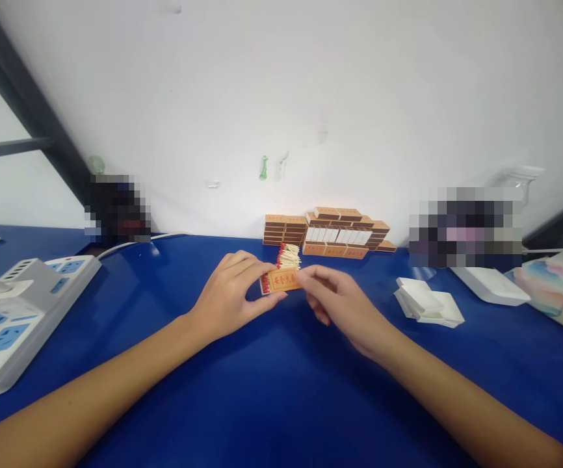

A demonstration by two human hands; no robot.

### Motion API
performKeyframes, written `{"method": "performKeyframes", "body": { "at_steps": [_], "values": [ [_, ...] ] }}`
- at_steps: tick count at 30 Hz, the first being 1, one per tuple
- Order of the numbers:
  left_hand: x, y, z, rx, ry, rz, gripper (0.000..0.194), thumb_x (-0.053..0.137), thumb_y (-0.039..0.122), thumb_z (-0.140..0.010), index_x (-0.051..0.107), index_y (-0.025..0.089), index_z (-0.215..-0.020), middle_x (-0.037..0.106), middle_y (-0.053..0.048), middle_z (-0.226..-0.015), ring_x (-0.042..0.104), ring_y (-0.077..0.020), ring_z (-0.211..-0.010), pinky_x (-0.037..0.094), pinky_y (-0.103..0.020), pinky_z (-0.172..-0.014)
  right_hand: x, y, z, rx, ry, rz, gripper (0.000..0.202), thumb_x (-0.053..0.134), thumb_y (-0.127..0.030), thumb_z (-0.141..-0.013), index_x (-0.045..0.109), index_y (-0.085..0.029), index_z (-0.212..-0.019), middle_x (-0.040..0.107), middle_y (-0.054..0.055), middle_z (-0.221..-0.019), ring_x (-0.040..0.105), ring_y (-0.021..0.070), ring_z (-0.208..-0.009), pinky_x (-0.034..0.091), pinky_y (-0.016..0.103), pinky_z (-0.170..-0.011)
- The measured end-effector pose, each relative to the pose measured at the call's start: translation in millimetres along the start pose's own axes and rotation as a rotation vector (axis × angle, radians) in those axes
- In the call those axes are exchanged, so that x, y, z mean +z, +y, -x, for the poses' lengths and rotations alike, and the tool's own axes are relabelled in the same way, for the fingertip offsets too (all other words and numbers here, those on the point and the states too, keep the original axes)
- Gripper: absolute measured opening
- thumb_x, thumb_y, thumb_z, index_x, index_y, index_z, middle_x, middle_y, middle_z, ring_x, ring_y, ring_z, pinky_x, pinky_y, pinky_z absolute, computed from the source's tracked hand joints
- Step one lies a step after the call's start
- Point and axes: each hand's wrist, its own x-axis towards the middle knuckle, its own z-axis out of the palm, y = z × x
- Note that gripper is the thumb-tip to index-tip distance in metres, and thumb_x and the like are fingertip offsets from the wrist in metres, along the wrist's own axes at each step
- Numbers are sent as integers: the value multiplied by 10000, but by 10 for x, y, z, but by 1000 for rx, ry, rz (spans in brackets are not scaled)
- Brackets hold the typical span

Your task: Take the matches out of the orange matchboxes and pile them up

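An orange matchbox (284, 280) with red lettering is in front of me, its tray slid partly out at the left end with red match heads showing. My left hand (235, 289) grips it, fingers along the top edge and thumb along the bottom. At the box's right end, my right hand (333, 296) pinches it with thumb and fingers; its fingertips are partly hidden. Just behind the box lies a pile of loose matches (288, 255) with red heads and pale sticks.
Stacked matchboxes (347, 234) stand against the wall, with another stack (284, 229) to their left. White paper-like trays (428, 302) lie to the right on the blue table (281, 403). A power strip (42, 312) with a plugged-in adapter sits at the left.
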Motion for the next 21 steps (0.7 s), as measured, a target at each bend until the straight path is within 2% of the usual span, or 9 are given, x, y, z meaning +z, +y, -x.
{"method": "performKeyframes", "body": {
  "at_steps": [3,9,14,17,18,21],
  "values": [
    [8,7,11,11,-11,3,351,716,464,-963,677,189,-1177,760,-73,-1020,659,-235,-951,501,-411,-859,-3,-15,6,12,-65,25,473,733,-661,-835,704,-196,-913,475,-57,-632,354,79,-494,274,234,-427],
    [12,4,14,22,-18,-2,362,725,457,-961,681,184,-1196,770,-67,-997,667,-237,-956,506,-409,-848,-137,28,-72,25,38,30,481,772,-661,-783,660,-193,-781,411,-65,-584,327,86,-508,232,249,-456],
    [6,-14,13,-46,20,38,308,746,418,-951,700,196,-1157,779,-62,-1049,667,-222,-941,530,-417,-866,-247,-26,-154,-63,117,114,479,747,-669,-784,639,-203,-759,439,-50,-588,358,101,-506,258,265,-462],
    [8,-33,16,-77,32,55,320,769,405,-932,702,202,-1171,779,-65,-1083,675,-227,-964,543,-426,-878,-524,-209,-186,-85,131,277,499,735,-688,-783,642,-201,-730,448,-40,-575,373,108,-513,285,277,-482],
    [11,-37,17,-80,33,55,320,767,403,-933,702,205,-1175,780,-67,-1091,679,-231,-974,545,-432,-886,-680,-289,-184,-77,133,366,511,736,-701,-780,656,-199,-732,452,-37,-569,375,109,-514,287,282,-490],
    [28,-30,22,-70,14,54,318,749,420,-946,706,211,-1182,783,-72,-1086,688,-236,-977,545,-447,-902,-1288,-491,-148,-32,29,662,489,723,-681,-834,738,-192,-829,602,36,-699,498,137,-610,333,303,-548]
  ]
}}
